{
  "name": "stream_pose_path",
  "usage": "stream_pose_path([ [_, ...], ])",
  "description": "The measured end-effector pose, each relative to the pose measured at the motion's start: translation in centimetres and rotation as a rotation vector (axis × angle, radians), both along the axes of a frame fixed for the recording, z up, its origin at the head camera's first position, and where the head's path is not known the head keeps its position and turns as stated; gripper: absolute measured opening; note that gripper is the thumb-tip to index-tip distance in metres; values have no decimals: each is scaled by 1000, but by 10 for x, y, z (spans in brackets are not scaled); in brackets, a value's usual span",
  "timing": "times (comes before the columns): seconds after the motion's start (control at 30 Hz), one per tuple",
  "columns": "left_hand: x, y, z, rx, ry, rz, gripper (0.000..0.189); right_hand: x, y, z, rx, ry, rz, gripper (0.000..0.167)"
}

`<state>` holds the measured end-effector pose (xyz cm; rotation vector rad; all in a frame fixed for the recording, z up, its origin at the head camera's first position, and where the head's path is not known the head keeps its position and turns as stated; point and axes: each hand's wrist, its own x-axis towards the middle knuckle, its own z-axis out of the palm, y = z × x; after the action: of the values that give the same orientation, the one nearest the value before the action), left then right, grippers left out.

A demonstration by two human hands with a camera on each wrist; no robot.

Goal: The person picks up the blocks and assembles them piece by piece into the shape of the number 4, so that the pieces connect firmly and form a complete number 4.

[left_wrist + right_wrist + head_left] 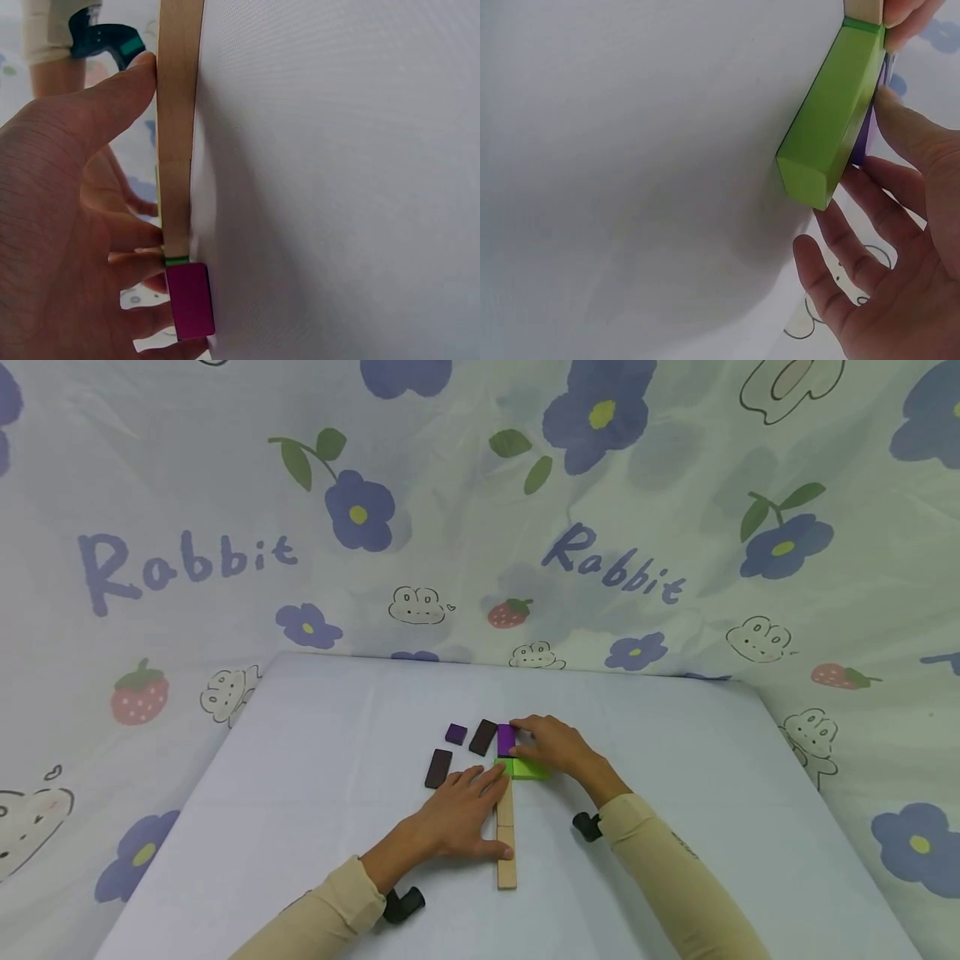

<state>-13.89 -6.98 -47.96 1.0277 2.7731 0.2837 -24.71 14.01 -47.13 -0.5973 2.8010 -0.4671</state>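
A row of light wooden blocks [506, 864] runs away from me on the white table, with a small green block [504, 766] at its far end. My left hand [465, 814] lies along the row's left side, thumb touching a wooden block [178, 82] and fingertips at the green end. A longer lime-green block [829, 105] juts out to the right. Beyond the green, my right hand [553, 743] pinches a purple block [506, 739] between thumb and forefinger. Its other fingers spread loosely. A magenta block face [191, 300] shows beyond the green end in the left wrist view.
Left of the purple block lie two dark blocks, one [483, 737] close beside it and another [438, 768] nearer my left hand. A small dark purple block [456, 733] sits farther back. A patterned curtain [480, 510] hangs behind the table.
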Motion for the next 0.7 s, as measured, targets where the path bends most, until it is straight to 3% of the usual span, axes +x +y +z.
stream_pose_path([
  [0.7,1,1,3,1,4,-4,100,3,-4,4,9,-5,29,59],
])
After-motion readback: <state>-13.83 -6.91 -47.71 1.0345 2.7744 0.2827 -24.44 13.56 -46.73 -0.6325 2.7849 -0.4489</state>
